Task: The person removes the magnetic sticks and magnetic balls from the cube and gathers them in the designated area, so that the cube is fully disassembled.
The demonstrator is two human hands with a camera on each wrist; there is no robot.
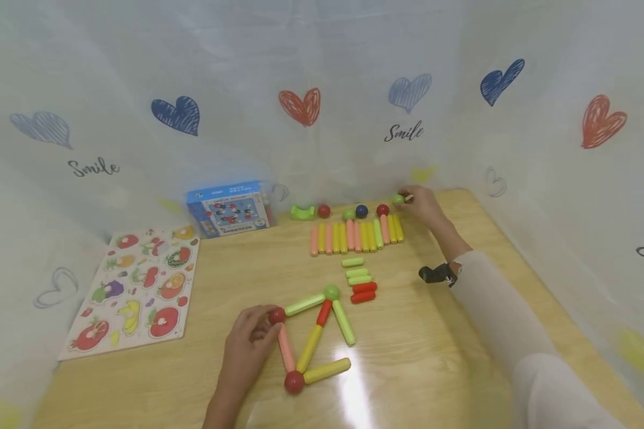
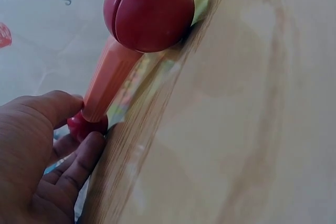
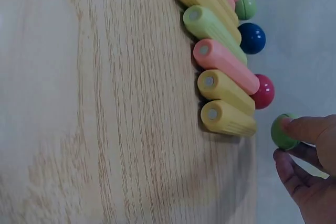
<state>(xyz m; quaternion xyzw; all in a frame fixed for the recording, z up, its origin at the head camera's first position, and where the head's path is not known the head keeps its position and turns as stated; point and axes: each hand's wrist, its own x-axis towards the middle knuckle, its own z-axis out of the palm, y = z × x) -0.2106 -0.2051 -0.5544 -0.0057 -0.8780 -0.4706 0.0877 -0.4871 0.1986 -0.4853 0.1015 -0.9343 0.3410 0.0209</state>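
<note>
My left hand (image 1: 247, 348) grips a red ball (image 1: 276, 316) at the left corner of a flat frame of rods and balls. From that ball a pink rod (image 1: 287, 348) runs to a larger-looking red ball (image 1: 294, 382), and a light green rod (image 1: 305, 304) runs to a green ball (image 1: 331, 292). A red rod (image 1: 324, 313) and a yellow rod (image 1: 309, 350) join end to end across the frame. Two rods stick out with free ends. At the back right, my right hand (image 1: 424, 207) pinches a green ball (image 3: 284, 131) between thumb and fingers.
A row of pink, yellow and green rods (image 1: 357, 237) lies at the back, with several balls (image 1: 361, 211) behind it. Short green and red rods (image 1: 364, 288) lie mid-table. A blue box (image 1: 228, 208) and fruit board (image 1: 134, 292) stand left. A curtain hangs behind.
</note>
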